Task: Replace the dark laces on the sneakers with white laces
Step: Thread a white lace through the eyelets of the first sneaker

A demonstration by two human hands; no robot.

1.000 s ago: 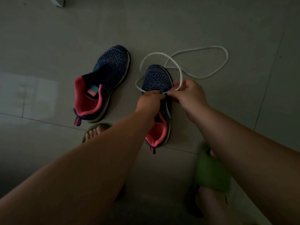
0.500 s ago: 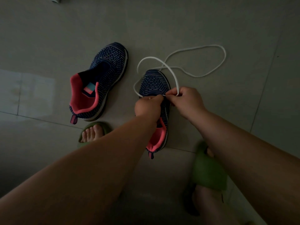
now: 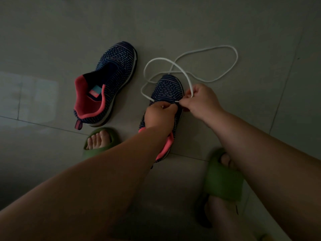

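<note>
Working over the right-hand sneaker (image 3: pixel 167 89) on the grey tiled floor (image 3: pixel 225 20), both bare forearms reaching down from the bottom of the view. Pinching the tip of the white lace (image 3: pixel 205 53) with the right hand (image 3: pixel 201 100), thumb and forefinger curled tight on the end just at the shoe's right edge, where the eyelets would be. Curling the left hand (image 3: pixel 160 113) over the middle of the same shoe, fingertips bunched against the upper close to the other lace end; whether it is actually gripping the lace or only the shoe, cannot tell, since the knuckles are hiding the contact. Trailing the rest of the lace in loose loops: one arching up over the toe from the right hand, one sagging to the left of the toe, a wider one lying on the floor further off to the right. Leaving the second sneaker (image 3: pixel 111 80) just to the left, apart from the first, toe pointing away, pink lining showing, nothing threaded through it. Standing in green slippers, the left slipper (image 3: pixel 97 150) below the second sneaker with toes showing, the right slipper (image 3: pixel 224 181) blurred under the right forearm.
</note>
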